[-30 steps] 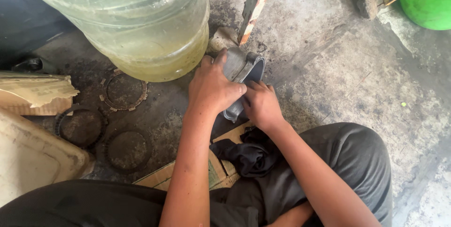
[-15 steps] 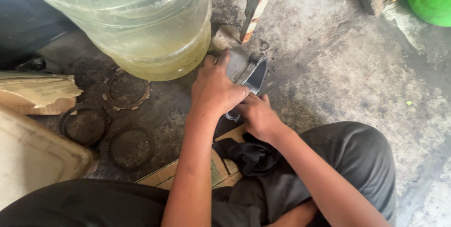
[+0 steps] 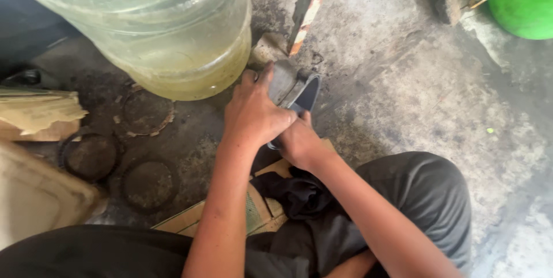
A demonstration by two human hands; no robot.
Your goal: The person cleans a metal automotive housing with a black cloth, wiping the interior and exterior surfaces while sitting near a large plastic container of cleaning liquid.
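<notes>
Left hand has slid up over grey curved metal piece, fingers now clenched on its top edge; a second ago palm sat lower. Right hand still grips dark blade-like part from below. Piece on concrete floor, just beside big clear water jug. Grip looks firmer.

one jug, perhaps three round discs
</notes>
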